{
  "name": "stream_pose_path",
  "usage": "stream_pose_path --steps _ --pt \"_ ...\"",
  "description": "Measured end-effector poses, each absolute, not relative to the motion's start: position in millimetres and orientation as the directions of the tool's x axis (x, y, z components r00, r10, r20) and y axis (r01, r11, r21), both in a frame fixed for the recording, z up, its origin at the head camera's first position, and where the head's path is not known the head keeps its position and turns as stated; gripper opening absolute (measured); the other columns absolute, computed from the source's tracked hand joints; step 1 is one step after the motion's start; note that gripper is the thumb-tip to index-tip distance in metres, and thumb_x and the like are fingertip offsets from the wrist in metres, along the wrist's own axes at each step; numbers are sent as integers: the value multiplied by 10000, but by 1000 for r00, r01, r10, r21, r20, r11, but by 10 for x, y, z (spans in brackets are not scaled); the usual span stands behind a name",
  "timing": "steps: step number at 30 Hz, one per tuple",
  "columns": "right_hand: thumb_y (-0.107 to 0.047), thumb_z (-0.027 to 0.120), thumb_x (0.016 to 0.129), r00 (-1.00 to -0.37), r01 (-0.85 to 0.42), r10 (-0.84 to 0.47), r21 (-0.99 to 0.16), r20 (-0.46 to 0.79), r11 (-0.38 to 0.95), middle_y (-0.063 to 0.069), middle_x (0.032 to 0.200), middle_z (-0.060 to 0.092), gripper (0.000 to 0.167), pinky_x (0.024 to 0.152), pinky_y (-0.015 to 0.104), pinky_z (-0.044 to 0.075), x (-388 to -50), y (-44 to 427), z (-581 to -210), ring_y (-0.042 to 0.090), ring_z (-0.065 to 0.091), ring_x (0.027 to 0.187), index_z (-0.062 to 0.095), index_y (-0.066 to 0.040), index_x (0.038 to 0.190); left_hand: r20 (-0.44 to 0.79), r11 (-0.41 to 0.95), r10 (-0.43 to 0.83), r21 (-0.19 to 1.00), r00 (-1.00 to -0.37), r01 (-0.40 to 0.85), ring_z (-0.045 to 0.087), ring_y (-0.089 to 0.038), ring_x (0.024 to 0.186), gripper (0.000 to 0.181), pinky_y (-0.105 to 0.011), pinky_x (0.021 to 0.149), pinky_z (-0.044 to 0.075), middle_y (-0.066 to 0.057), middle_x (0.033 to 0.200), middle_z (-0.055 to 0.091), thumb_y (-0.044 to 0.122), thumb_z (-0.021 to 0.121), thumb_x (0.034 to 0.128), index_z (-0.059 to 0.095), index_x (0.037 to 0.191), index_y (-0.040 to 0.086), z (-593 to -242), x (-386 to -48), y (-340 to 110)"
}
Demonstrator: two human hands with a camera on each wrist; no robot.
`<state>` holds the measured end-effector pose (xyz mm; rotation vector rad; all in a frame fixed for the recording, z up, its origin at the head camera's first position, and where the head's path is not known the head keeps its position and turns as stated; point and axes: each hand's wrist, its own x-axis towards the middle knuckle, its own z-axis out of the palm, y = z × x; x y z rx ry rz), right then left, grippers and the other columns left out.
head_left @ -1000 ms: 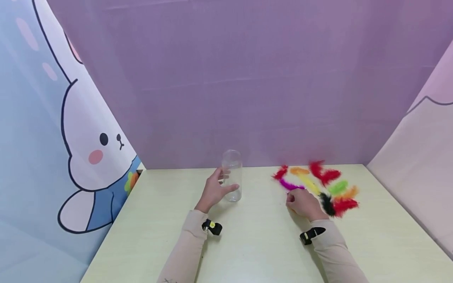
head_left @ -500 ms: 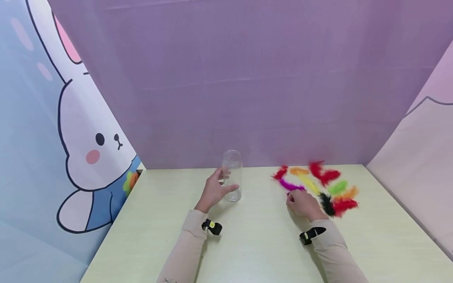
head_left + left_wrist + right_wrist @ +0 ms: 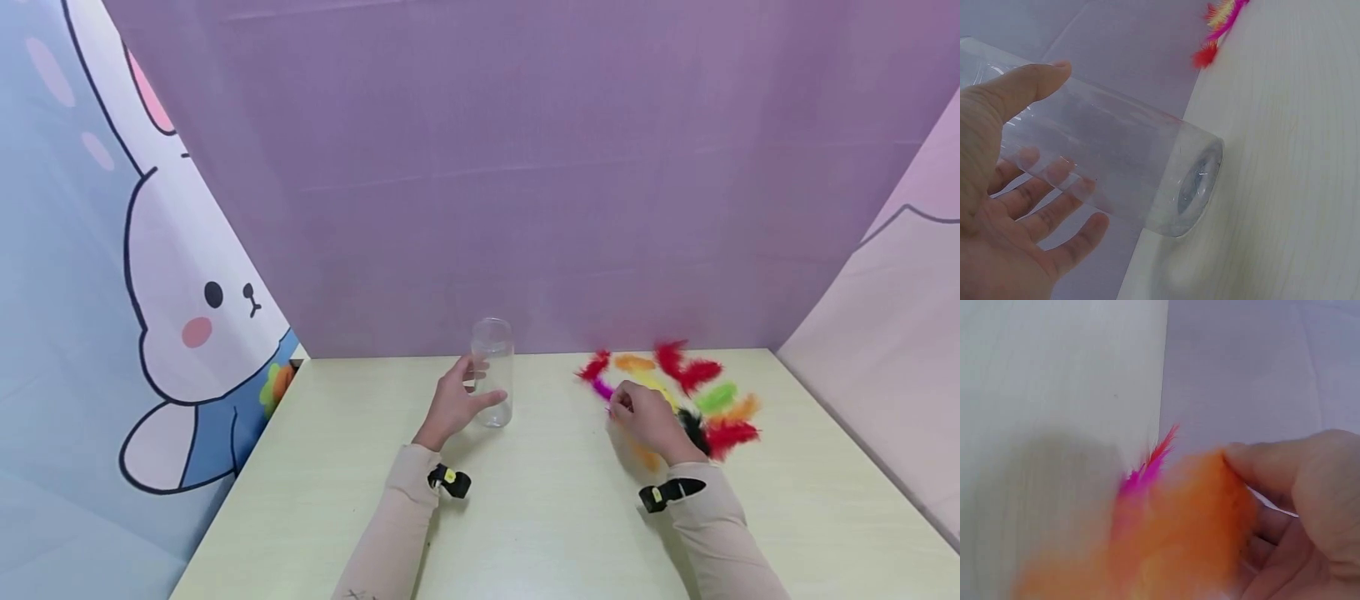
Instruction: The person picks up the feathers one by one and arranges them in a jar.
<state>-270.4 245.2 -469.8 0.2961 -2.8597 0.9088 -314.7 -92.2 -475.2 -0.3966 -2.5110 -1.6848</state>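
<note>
A clear glass cylinder (image 3: 493,375) stands upright on the table, and my left hand (image 3: 448,402) curls its fingers and thumb round it from the left. In the left wrist view, the thumb lies on one side of the cylinder (image 3: 1116,144) and the fingers on the other. My right hand (image 3: 651,421) pinches an orange feather (image 3: 645,454) between thumb and fingers; in the right wrist view the orange feather (image 3: 1191,531) is large and blurred. A magenta feather (image 3: 602,388) lies just beyond the right hand, partly hidden by it.
Around the right hand lie red feathers (image 3: 684,369), a green feather (image 3: 717,397), a black feather (image 3: 692,428), a yellow feather (image 3: 655,383) and another orange one (image 3: 634,362). A purple cloth (image 3: 480,183) hangs behind the table (image 3: 555,517). Rabbit-printed fabric (image 3: 180,333) is at the left.
My right hand has risen slightly from the table with the orange feather, which now shows below it. The left hand and cylinder have stayed in place.
</note>
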Motion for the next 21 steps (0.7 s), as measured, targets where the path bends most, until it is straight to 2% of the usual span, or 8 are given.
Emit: stream_pose_path --steps 7,14,21 --pt "-56 655 983 -963 -245 -123 -591 239 768 100 981 755 152 791 400 593 -2697 2455 -4632 224 657 859 726 -10 1109 213 358 167 897 -963 261 585 -265 1271 633 -483 1051 524 -20 1334 659 356 878 810 582 1347 201 -4752 -3150 -911" --pt "-90 671 983 -963 -242 -105 -633 247 735 77 966 752 110 715 278 563 -2661 2460 -4500 200 651 832 744 -71 1062 213 356 164 898 -963 259 585 -268 1268 628 -478 1048 526 -22 1333 661 358 883 803 591 1338 204 -4743 -3153 -895" --pt "-118 694 974 -961 -246 -84 -676 264 694 92 937 756 94 684 252 563 -2598 2431 -4357 235 693 829 744 -78 1043 218 363 164 894 -962 264 588 -266 1265 648 -476 1053 524 -28 1342 659 359 881 805 586 1357 190 -4741 -3158 -889"
